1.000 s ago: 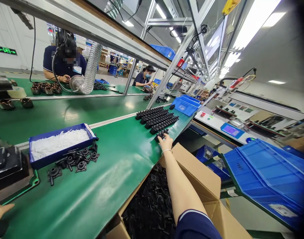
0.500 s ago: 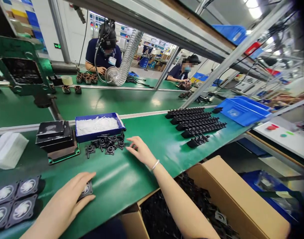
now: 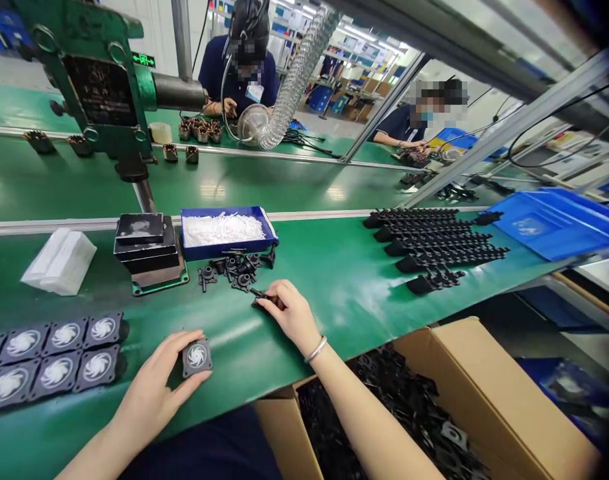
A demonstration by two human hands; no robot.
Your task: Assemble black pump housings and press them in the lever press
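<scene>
Near the front edge of the green bench, my left hand (image 3: 159, 373) grips a small square black fan housing (image 3: 196, 357) with a white swirl on its face, thumb on one side and fingers on the other. My right hand (image 3: 290, 310) pinches a small black plastic part (image 3: 259, 297) between thumb and fingertips, just right of a loose pile of similar black parts (image 3: 239, 270). Several more square fan housings (image 3: 57, 360) with white swirls stand in two rows at the left.
Behind the pile is a blue tray (image 3: 229, 252) of white slivers, beside a black metal block (image 3: 147, 247) under a green press (image 3: 99, 80). Rows of black parts (image 3: 434, 243) and a blue bin (image 3: 559, 223) lie right. An open carton (image 3: 484, 373) sits below the edge. Two people work opposite.
My right hand has closed on a black part at the pile's right edge. The fan housing in my left hand now shows its face more fully. The view has shifted left.
</scene>
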